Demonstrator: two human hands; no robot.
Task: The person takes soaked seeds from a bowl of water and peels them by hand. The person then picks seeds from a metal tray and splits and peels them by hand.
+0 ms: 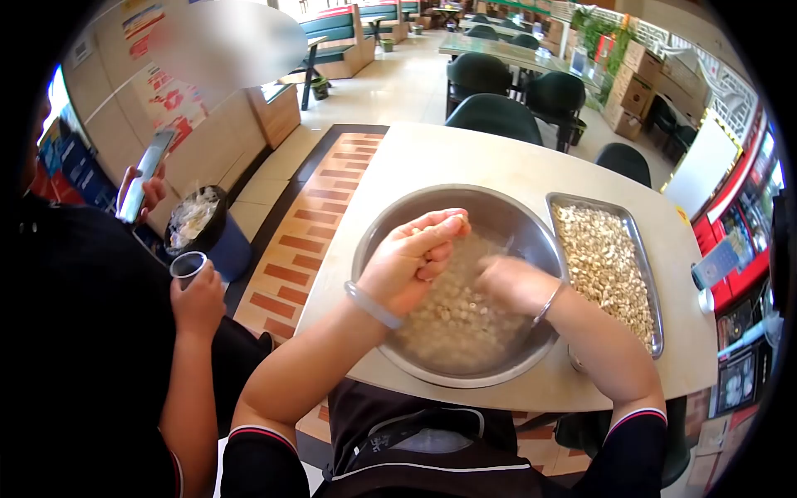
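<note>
A large steel basin point(378, 344) stands in front of me, holding cloudy water with many small pale pieces point(452, 328) in it. My left hand point(415, 256) is raised over the basin's left half, fingers curled closed. A bit of something pale shows between the thumb and forefinger, and I cannot tell its kind. My right hand point(516, 284) hangs low over the water on the right side, its fingers smeared by motion. Beside the basin on the right is a steel tray point(658, 332) full of similar small cream-coloured pieces point(604, 266).
Both containers rest on a pale table point(432, 145). At my left another person holds a phone point(148, 170) and a cup point(188, 266). A lined bin point(224, 241) stands beyond that person. Dark chairs point(496, 118) are behind the table; a phone point(719, 259) stands at its right edge.
</note>
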